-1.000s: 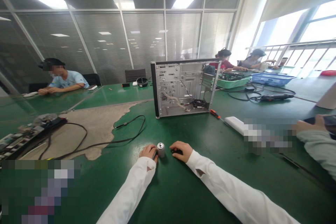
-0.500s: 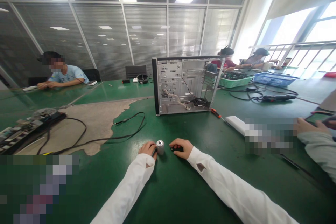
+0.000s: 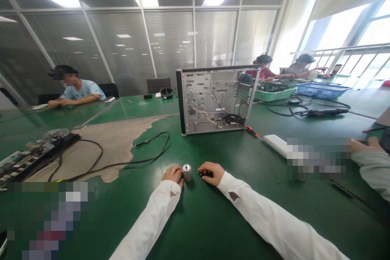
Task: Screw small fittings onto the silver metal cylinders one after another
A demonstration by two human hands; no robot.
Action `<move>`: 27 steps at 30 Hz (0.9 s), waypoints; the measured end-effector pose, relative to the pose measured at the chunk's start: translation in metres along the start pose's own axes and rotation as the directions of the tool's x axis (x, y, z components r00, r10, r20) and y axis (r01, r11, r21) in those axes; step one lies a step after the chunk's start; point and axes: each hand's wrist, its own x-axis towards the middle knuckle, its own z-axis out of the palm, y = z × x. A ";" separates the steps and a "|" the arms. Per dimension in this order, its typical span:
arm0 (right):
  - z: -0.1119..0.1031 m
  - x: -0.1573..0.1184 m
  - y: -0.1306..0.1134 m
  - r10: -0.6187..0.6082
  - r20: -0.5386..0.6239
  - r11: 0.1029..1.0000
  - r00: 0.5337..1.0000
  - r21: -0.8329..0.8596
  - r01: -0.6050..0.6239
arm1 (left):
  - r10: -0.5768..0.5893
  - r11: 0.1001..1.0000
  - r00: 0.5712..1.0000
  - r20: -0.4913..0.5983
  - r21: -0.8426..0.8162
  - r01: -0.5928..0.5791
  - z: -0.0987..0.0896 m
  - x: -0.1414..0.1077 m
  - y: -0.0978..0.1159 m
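Note:
Near the middle of the green table, a small silver cylinder stands upright. My left hand is closed just left of it, with a dark edge of something showing at the fingers; the rest is hidden. To the right of the cylinder, apart from it, my right hand is closed around a small black object. Beyond both hands stands an open computer case, with loose wires and a black fan inside.
An orange-handled screwdriver lies right of the case. Black cables cross the left side. Green and blue baskets are at the back right. Another person's hand is at the far right; others sit farther back.
The view has shifted slightly. My hands and the silver cylinder keep nearly the same places relative to each other. The other person's hand at the right edge appears slightly farther right.

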 end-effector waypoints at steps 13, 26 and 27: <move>0.003 0.001 0.005 -0.029 -0.006 0.999 1.000 -0.021 0.029 | -0.004 1.000 1.000 0.012 -0.001 0.004 0.002 0.001 -0.002; 0.004 0.000 0.004 -0.022 -0.013 1.000 1.000 -0.014 0.022 | 0.000 1.000 1.000 -0.005 0.012 0.000 0.002 0.000 -0.002; 0.004 0.000 0.004 -0.023 -0.012 1.000 1.000 -0.013 0.023 | 0.002 1.000 1.000 -0.007 0.012 -0.002 0.002 0.000 -0.002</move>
